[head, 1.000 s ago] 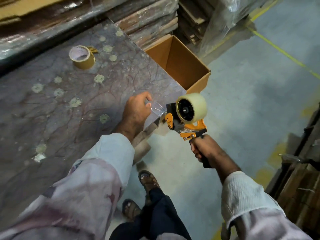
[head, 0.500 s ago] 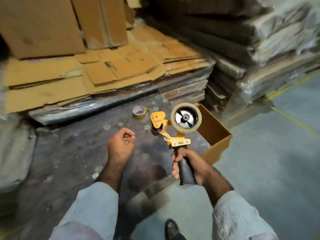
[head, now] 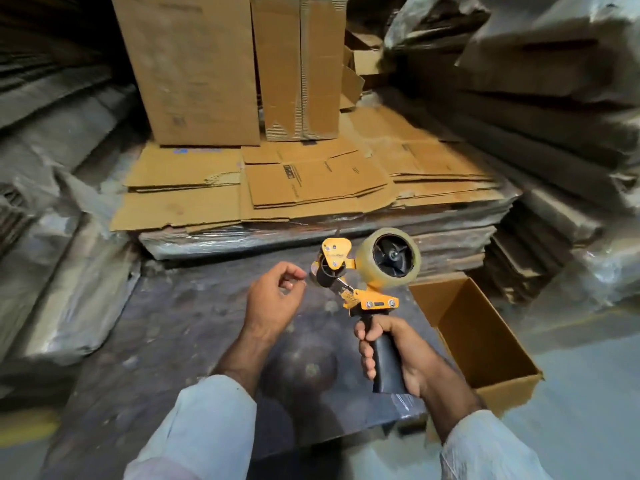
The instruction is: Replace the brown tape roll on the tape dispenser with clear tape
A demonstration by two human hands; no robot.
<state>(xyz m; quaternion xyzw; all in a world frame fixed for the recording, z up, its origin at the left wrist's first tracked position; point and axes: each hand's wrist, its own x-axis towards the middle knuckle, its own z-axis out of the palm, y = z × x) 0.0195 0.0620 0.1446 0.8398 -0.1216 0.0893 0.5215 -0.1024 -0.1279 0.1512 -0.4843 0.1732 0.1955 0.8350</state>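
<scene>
My right hand (head: 405, 355) grips the black handle of an orange tape dispenser (head: 372, 301) and holds it upright over the dark marbled table (head: 173, 323). A clear tape roll (head: 367, 268) sits on the dispenser's black hub. My left hand (head: 270, 303) hovers just left of the dispenser's front roller, not touching it. Its fingers are loosely curled, thumb near forefinger. A faint glint shows between them; I cannot tell whether a scrap of clear tape is there. No brown tape roll is visible.
An open, empty cardboard box (head: 485, 334) stands at the table's right edge. Behind the table lies a wrapped stack of flattened cartons (head: 311, 188) with upright boxes (head: 197, 71) on it. Plastic-wrapped bundles (head: 52, 271) crowd the left and right sides.
My view has tilted up from the floor to the carton stacks. The dispenser rose to upright, and my left hand let go of the pulled clear tape and curled in.
</scene>
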